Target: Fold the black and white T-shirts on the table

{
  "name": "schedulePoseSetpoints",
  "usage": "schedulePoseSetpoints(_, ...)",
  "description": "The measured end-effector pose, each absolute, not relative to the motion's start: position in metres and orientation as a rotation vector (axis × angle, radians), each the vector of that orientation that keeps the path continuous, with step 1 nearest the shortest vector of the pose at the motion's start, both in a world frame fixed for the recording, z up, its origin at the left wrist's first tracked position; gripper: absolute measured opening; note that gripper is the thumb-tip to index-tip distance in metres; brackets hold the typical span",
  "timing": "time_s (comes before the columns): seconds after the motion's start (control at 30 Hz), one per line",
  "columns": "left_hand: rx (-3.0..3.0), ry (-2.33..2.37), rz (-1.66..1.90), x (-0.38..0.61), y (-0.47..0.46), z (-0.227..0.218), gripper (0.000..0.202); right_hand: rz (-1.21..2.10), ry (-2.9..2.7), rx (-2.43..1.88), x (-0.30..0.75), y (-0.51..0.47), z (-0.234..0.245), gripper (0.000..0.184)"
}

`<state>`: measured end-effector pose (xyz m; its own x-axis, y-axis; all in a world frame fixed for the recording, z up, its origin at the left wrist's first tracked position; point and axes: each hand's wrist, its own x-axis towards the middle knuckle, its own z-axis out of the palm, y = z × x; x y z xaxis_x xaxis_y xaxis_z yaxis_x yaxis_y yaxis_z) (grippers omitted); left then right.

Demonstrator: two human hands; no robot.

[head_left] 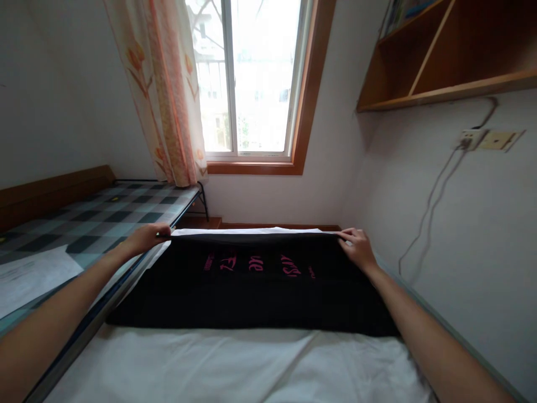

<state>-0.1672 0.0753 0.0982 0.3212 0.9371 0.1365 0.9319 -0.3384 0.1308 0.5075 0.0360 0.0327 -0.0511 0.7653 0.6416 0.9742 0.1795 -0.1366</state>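
Observation:
A black garment (251,302) with pink lettering is stretched wide across the white sheet (218,369) in front of me; its exact kind does not show. My left hand (153,238) pinches its far left corner. At the opposite end, my right hand (356,246) grips the far right corner between thumb and fingers. The far edge between them is pulled fairly straight and looks slightly raised, while the near edge lies on the sheet. A white strip of cloth shows just beyond the far edge.
On the left is a bed with a checked cover (138,210) and white papers (33,280). A curtain (168,101) hangs beside the window (264,78). Wooden shelves (444,95) are mounted at upper right, above a socket (472,140) with a hanging cord (428,212).

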Motion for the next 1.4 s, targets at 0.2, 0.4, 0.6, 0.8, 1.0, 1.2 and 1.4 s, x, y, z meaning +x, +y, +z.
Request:
schedulePoseSetpoints(0.2, 2.458, 1.66, 0.081, -0.172, 0.023, 0.065, 0.007, -0.495, -2.283, -1.51, 0.531, -0.031, 0.021, 0.026)
schedulePoseSetpoints(0.4, 2.616, 1.617, 0.046, -0.152, 0.008, 0.061, 0.019, -0.44, -2.354, -1.545, 0.526, -0.036, 0.02, 0.024)
schedulePoseSetpoints(0.6, 2.621, 1.67, 0.09, -0.137, 0.002, 0.07, 0.026, -0.473, -2.285, -1.717, 0.514, -0.036, 0.045, 0.021)
schedulePoseSetpoints(0.8, 2.506, 1.901, 0.439, -0.152, 0.002, 0.076, 0.029, -0.73, -2.178, -1.744, 0.508, -0.057, 0.061, 0.023)
schedulePoseSetpoints(1.0, 2.572, 1.719, 0.107, -0.148, -0.011, 0.066, 0.015, -0.548, -2.436, -1.719, 0.506, -0.074, 0.036, 0.023)
schedulePoseSetpoints(1.2, 2.617, 1.58, 0.136, -0.118, -0.026, 0.062, 0.03, -0.456, -2.357, -1.791, 0.501, -0.078, 0.038, 0.025)
schedulePoseSetpoints(1.4, 2.712, 1.483, 0.282, -0.063, -0.031, 0.05, 0.037, -0.028, -1.864, -1.889, 0.52, -0.072, 0.056, 0.034)
